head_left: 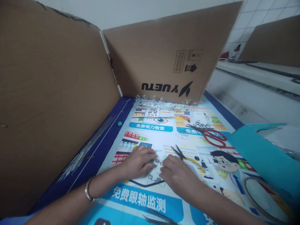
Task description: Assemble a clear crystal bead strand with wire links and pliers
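My left hand (138, 162) is closed on one side of a small piece of clear beads on thin wire (156, 161), low over the printed sheet. From the other side, my right hand (173, 172) pinches the same beaded wire, its fingertips partly hidden. More clear beads (151, 177) hang or lie just below, between the hands. Just beyond my right hand lie pliers (193, 162) with dark jaws and a yellow handle; part of them is hidden behind that hand. Scissors with red handles (214, 137) lie farther right.
Clear beaded wire pieces (161, 102) are heaped along the cardboard panel (164, 56) at the back. A bundle of thin straight wires (86, 148) lies left. A teal container (264, 153) stands right. Small dark rings (201, 124) lie near the scissors, and a blurred dark tool (161, 217) at the front.
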Motion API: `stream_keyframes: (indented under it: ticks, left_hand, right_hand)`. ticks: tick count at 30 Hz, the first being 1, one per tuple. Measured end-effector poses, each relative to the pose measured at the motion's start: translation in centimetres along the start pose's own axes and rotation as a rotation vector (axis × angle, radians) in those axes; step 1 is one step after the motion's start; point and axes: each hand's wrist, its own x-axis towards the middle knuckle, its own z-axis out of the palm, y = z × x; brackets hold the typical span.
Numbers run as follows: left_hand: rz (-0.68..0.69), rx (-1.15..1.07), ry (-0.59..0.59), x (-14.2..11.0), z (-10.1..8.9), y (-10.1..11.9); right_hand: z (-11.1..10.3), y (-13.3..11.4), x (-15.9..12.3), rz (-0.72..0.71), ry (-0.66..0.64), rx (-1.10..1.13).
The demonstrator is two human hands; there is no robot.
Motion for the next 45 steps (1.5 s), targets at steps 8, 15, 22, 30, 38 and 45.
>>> stream_keyframes:
  ticks: [8,15,22,30,38,45]
  left_hand:
    - [-0.011,0.001,0.015,0.2,0.2,0.0]
    - [-0.054,-0.005,0.027,0.1,0.1,0.4]
    - [-0.07,-0.033,0.027,0.0,0.0,0.5]
    - [-0.064,-0.059,0.014,-0.1,0.3,-0.2]
    - [-0.025,-0.084,-0.022,-0.1,0.1,-0.7]
    - [0.032,-0.08,-0.069,-0.1,-0.3,-0.8]
  right_hand:
    - [-0.7,-1.6,2.6,0.075,-0.311,-0.049]
    - [-0.2,-0.9,0.9,0.346,-0.22,0.165]
    - [0.4,0.0,-0.1,0.649,-0.098,0.536]
    - [0.4,0.6,-0.4,0.469,-0.176,0.212]
    - [-1.1,1.4,-0.3,0.324,-0.257,0.296]
    - [-1.2,2.3,-0.2,0.264,-0.293,0.314]
